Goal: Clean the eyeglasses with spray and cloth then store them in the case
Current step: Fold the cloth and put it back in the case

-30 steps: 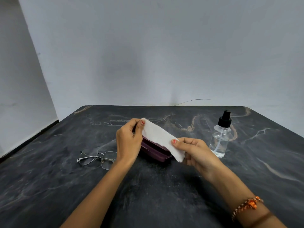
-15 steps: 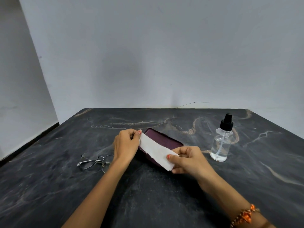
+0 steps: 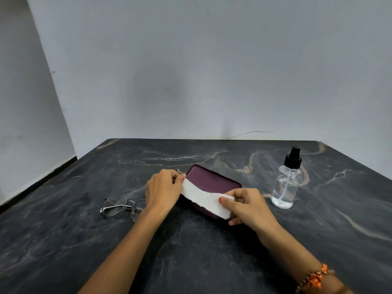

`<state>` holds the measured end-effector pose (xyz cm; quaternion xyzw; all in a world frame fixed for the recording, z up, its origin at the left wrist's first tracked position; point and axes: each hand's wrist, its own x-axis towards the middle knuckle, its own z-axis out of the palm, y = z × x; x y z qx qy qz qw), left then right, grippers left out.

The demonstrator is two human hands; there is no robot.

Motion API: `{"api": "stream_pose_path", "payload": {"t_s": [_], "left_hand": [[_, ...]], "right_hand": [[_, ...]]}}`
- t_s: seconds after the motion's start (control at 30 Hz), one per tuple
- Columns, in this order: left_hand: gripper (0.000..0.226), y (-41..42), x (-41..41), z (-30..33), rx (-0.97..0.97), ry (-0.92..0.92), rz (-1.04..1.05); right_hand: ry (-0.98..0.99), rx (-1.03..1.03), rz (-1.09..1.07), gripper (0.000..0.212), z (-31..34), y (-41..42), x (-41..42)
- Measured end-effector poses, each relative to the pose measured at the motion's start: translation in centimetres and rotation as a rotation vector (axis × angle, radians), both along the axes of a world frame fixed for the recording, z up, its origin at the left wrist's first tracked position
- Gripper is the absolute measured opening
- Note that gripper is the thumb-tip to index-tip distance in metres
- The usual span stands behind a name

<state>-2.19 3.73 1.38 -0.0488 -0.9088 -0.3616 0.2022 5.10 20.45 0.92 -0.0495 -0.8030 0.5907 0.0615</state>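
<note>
Both hands — left hand (image 3: 163, 188), right hand (image 3: 247, 205) — pinch the limp white cloth (image 3: 203, 197) by its ends above the case (image 3: 212, 181); glasses (image 3: 122, 207) likely fragile — best lifted by the frame.

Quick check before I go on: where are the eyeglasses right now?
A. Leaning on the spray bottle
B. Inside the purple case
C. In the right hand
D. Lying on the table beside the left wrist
D: the eyeglasses lie on the dark table next to the left wrist, while the left hand and right hand each pinch an end of the white cloth over the closed purple case.
</note>
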Motion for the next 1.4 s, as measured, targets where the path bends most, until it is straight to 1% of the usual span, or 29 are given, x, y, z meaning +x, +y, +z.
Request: {"api": "stream_pose_path", "payload": {"t_s": [0.17, 0.23, 0.53, 0.83, 1.2, 1.4], "left_hand": [[0.028, 0.2, 0.2, 0.0, -0.132, -0.003, -0.004], [0.029, 0.2, 0.3, -0.1, -0.18, 0.012, -0.006], [0.03, 0.2, 0.9, -0.2, -0.275, 0.03, -0.004], [0.026, 0.3, 0.7, -0.7, -0.33, 0.015, -0.042], [0.021, 0.4, 0.7, -0.6, -0.328, -0.017, -0.062], [0.019, 0.4, 0.8, -0.9, -0.325, -0.027, -0.077]], "right_hand": [[0.091, 0.32, -0.099, 0.01, 0.1, 0.9, -0.1], [0.108, 0.375, -0.124, 0.009, 0.2, 1.2, -0.2], [0.123, 0.414, -0.168, 0.013, -0.1, 2.0, -0.6], [0.134, 0.465, -0.171, 0.012, -0.5, 2.2, -0.9], [0.147, 0.539, -0.153, 0.016, -0.7, 2.1, -0.5], [0.152, 0.57, -0.141, 0.013, -0.5, 1.9, -0.3]]}}
